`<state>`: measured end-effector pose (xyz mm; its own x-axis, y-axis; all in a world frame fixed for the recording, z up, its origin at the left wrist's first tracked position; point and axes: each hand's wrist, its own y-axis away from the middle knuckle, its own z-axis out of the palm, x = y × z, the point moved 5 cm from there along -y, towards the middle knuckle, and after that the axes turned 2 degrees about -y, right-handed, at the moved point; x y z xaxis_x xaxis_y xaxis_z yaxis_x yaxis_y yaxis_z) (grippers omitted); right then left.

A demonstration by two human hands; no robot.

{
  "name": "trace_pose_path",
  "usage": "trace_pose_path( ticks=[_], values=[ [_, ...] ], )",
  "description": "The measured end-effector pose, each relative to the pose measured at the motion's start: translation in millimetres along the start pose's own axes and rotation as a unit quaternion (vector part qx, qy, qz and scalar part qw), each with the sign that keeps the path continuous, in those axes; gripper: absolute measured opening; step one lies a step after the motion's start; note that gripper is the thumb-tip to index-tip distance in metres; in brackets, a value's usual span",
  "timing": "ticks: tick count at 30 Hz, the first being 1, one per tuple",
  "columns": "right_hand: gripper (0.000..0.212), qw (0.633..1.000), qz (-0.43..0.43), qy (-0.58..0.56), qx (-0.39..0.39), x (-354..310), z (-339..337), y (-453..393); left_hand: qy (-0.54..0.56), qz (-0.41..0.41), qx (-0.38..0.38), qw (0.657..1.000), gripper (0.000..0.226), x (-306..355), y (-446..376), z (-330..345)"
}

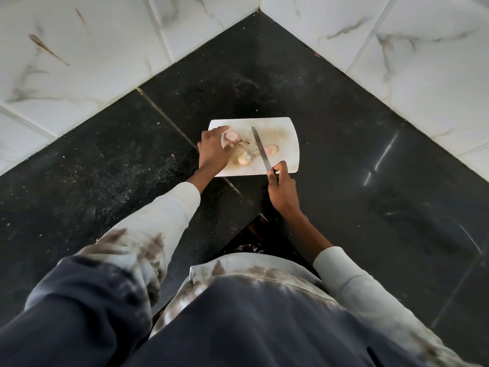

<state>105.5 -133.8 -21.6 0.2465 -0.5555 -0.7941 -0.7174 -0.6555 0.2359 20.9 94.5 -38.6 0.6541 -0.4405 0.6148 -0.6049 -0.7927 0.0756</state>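
A white cutting board (283,125) lies on the black stone counter. At the board's left end my left hand (213,152) grips a pinkish onion piece (232,135). A peeled pale piece (244,159) lies near the board's front edge, and a pink slice (272,149) lies to the right of the blade. My right hand (281,189) grips the handle of a knife (260,148). Its blade angles up and left over the board's middle, between the pieces.
The black counter (357,168) fills a corner between white marble-patterned wall tiles (79,62) on the left and right. Crumbs and dust speckle the counter left of the board. My sleeves and stained top fill the bottom of the view.
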Motion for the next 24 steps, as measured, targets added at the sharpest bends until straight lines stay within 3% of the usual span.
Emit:
trace_pose_path(
  ticks=[4,8,13,18,24],
  values=[
    [0.009,1.0,0.002,0.002,-0.001,0,2,-2,-0.086,0.107,-0.003,0.991,0.043,16,10,-2],
    [0.01,1.0,0.015,0.002,0.003,2,6,-3,-0.087,0.153,0.025,0.984,0.034,31,28,-4],
    [0.008,1.0,0.008,-0.009,0.014,0,1,-3,-0.078,0.111,-0.009,0.991,0.053,29,44,7],
    [0.008,1.0,-0.007,-0.022,0.002,-4,0,-1,-0.002,0.059,-0.022,0.998,0.043,26,51,14],
    [0.009,1.0,-0.016,-0.024,0.002,-6,-1,1,-0.005,0.07,-0.027,0.997,0.046,34,47,10]
  ],
)
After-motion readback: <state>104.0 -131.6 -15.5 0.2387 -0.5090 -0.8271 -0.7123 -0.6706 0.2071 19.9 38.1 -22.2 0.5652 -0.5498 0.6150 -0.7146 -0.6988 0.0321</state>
